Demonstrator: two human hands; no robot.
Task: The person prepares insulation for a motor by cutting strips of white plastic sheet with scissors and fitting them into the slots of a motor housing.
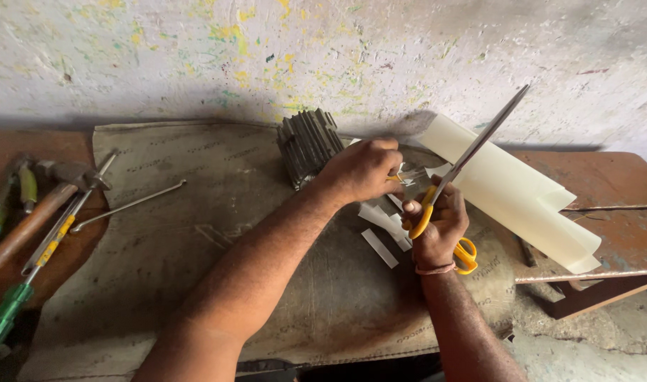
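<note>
We see the right hand [436, 230] closed through the yellow handles of a pair of scissors [472, 152], whose long grey blades slant up and to the right, their tips in front of the wall. The left hand [362, 170] is just beside it, fingers pinched on a small pale paper piece [408, 177] at the base of the blades. Cut white paper strips [380, 247] lie under and below both hands on a worn grey-brown mat [196, 240] with faint printed lettering. Behind the left hand stands a dark ribbed metal cylinder [308, 145]. A curled cream paper sheet [521, 194] lies to the right on a rusty brown table [620, 205]. Well apart on the left lie a hammer [33, 219] and green-handled screwdrivers [12, 304].
</note>
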